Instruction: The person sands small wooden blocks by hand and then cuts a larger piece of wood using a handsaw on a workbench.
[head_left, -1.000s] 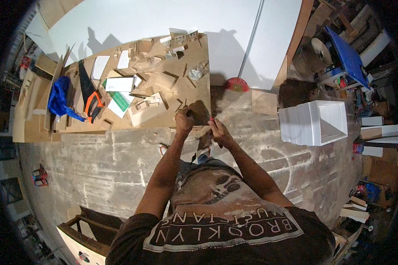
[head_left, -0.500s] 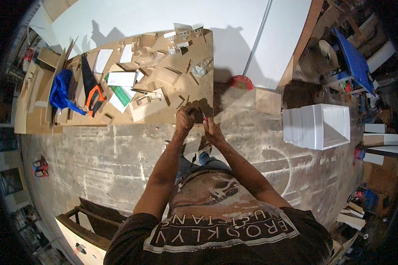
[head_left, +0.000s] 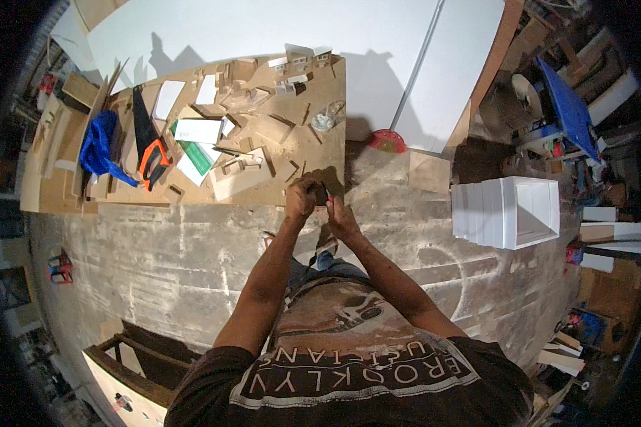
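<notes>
Over the near right corner of the wooden worktable [head_left: 335, 89], my two hands are close together. My right hand [head_left: 342, 219] is closed round a slim tool with a red handle [head_left: 329, 200]; its dark tip points up and left, and its exact kind is too small to tell. Just beside it, my left hand [head_left: 302, 198] has its fingers pinched together. Whatever they hold is hidden by the fingers and a dark shadow. Left of my hands lies a flat wooden piece [head_left: 224, 183] with small cut parts on it.
A handsaw [head_left: 152, 162] with an orange and black handle lies near a bunched blue sheet [head_left: 101, 151]. Small house-like models [head_left: 292, 84] and a clear plastic bag [head_left: 324, 121] sit on the table. Beyond are a red basket [head_left: 387, 141] and white open boxes [head_left: 502, 211] on the floor.
The view has shifted slightly. My hands stay at the table corner, with the red-handled tool still in my right hand and tilted a little more to the left.
</notes>
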{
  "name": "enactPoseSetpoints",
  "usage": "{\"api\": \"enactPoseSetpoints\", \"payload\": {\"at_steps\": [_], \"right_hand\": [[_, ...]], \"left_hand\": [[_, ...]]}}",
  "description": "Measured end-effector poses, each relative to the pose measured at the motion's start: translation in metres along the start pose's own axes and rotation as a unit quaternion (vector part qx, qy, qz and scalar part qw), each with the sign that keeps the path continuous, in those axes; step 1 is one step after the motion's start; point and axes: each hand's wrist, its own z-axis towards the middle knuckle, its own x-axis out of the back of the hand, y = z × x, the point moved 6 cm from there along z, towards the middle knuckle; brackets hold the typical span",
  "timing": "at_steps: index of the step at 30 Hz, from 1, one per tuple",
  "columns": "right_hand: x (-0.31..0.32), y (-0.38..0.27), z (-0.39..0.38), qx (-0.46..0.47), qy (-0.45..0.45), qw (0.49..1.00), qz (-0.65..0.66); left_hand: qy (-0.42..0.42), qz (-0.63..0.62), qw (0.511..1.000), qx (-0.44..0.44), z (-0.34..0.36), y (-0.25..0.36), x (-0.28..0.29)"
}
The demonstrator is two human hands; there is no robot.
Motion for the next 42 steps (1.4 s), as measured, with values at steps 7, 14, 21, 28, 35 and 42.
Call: {"api": "enactPoseSetpoints", "payload": {"at_steps": [7, 14, 21, 28, 35, 42], "right_hand": [[-0.003, -0.013, -0.001, 0.026, 0.004, 0.997, -0.075], [-0.010, -0.029, -0.010, -0.012, 0.004, 0.990, -0.142], [-0.005, -0.013, -0.014, -0.054, 0.018, 0.986, -0.154], [0.009, -0.018, -0.009, -0.033, 0.038, 0.998, -0.041], [-0.004, -0.002, 0.005, 0.022, 0.070, 0.997, -0.034], [-0.018, -0.005, 0.006, 0.007, 0.060, 0.997, -0.048]], "left_hand": [[-0.033, 0.072, 0.997, -0.009, -0.005, -0.003, -0.003], [0.001, 0.089, 0.995, -0.051, -0.009, 0.006, 0.004], [0.014, 0.058, 0.998, -0.026, 0.002, 0.009, 0.008], [-0.023, 0.051, 0.998, 0.018, 0.000, 0.004, 0.007], [-0.018, -0.039, 0.999, 0.006, 0.003, 0.000, 0.000], [-0.002, -0.023, 0.999, 0.026, -0.002, -0.007, 0.003]]}}
